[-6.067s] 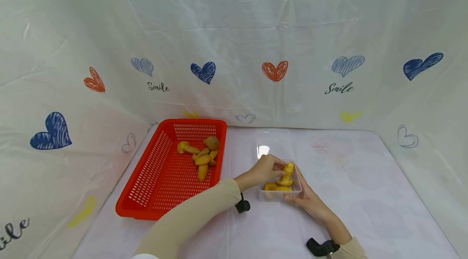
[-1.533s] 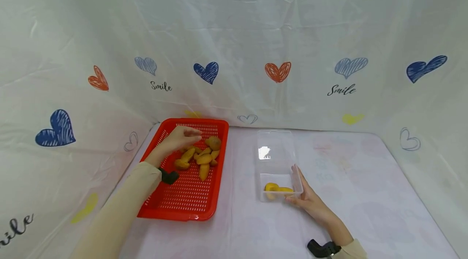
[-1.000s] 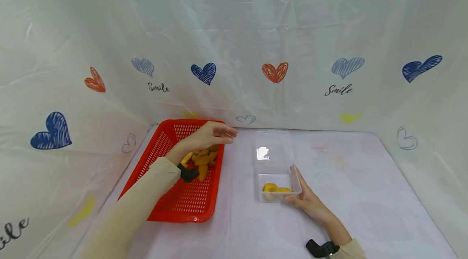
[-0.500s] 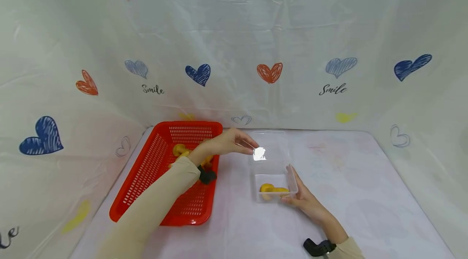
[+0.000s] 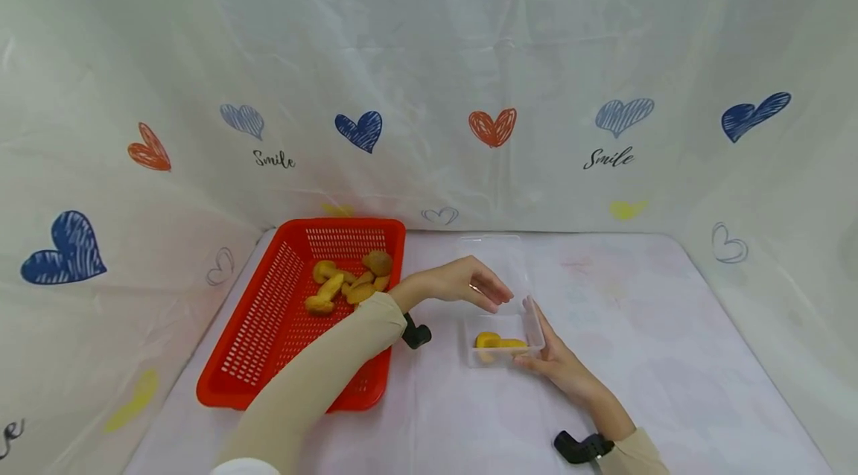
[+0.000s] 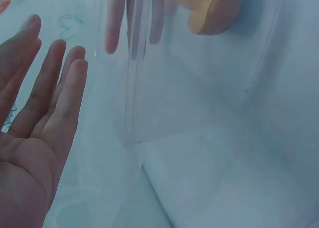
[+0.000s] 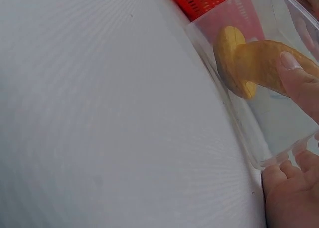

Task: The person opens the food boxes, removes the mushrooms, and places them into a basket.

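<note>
My left hand hovers over the back of a clear plastic box, near its raised-back lid. The left wrist view shows that hand with fingers spread and nothing in them. With thumb in front and fingers along the far side, my right hand grips the box at its right end. One yellow mushroom lies inside; in the right wrist view the mushroom is on its side, its stem behind my thumb.
A red perforated basket stands to the left with several yellow-brown mushrooms in its back half; my left forearm passes over its right side. A white cloth covers the table, and a printed curtain hangs behind.
Around six seconds ago my left hand held a second mushroom at the box; that hand was later over the basket, where another mushroom now lies. It has since moved right, empty, to the box.
</note>
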Demonstrator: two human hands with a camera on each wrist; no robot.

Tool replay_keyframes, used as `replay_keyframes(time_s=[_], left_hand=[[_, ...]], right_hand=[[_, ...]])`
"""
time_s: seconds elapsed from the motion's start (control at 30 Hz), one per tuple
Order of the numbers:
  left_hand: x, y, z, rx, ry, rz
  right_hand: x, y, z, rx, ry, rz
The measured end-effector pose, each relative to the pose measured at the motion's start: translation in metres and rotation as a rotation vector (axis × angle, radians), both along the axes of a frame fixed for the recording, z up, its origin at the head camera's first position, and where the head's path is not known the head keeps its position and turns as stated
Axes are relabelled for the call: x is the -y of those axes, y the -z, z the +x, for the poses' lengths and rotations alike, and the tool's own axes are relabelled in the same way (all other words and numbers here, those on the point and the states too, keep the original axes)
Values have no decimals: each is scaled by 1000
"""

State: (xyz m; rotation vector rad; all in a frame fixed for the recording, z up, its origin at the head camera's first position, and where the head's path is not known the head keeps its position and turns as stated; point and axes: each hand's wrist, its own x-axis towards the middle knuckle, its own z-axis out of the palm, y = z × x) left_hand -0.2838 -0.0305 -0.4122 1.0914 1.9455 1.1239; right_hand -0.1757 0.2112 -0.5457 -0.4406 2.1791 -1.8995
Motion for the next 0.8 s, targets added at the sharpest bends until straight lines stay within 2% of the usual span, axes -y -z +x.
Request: replay_keyframes(time_s=[0.2,0.53,0.8], left_hand=[[-15,11,5,29,27,-16],[-31,31,8,3,104,-38],[-37,38,14,31,127,-90]], right_hand=[[-1,2,-2,-19,-22,-21],[-2,2,-2,-38,-46,-23],[-3,4,-2,-46,-72,-68]])
